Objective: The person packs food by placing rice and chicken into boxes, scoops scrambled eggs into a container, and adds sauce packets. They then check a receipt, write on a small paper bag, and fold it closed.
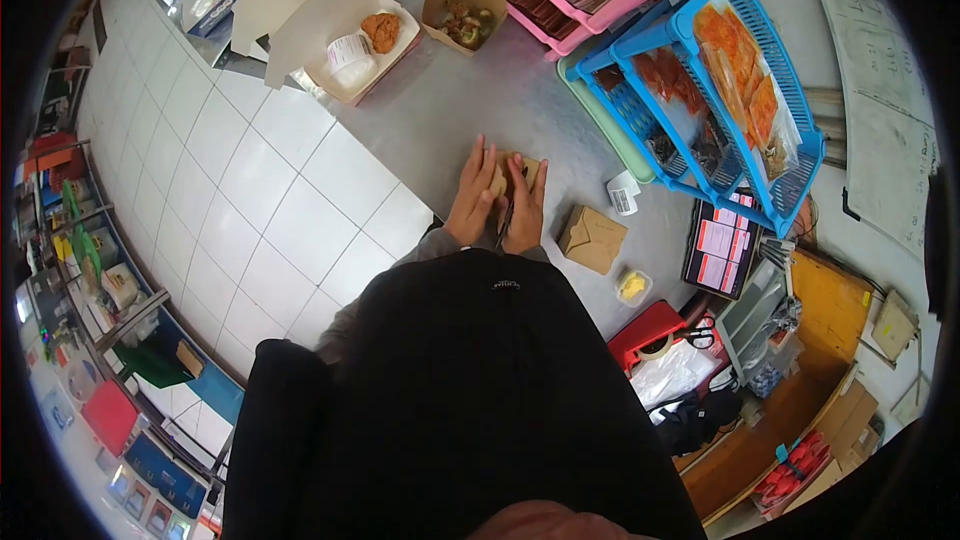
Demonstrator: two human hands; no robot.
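Both my hands are at a small brown paper food box on the metal table. My left hand lies along its left side, fingers stretched forward and pressed to it. My right hand covers its right side, also with long fingers against it. A thin dark strip shows by the right fingers; I cannot make out what it is. Much of the box is hidden under the hands. To the right sits a closed brown paper food box. Near it are a small tub with yellow contents and a white labelled cup.
An open takeaway box holds fried chicken and a labelled cup. Beside it stands an open brown box with food. Pink and blue plastic racks line the back right, with a tablet screen below. White tiled floor lies left.
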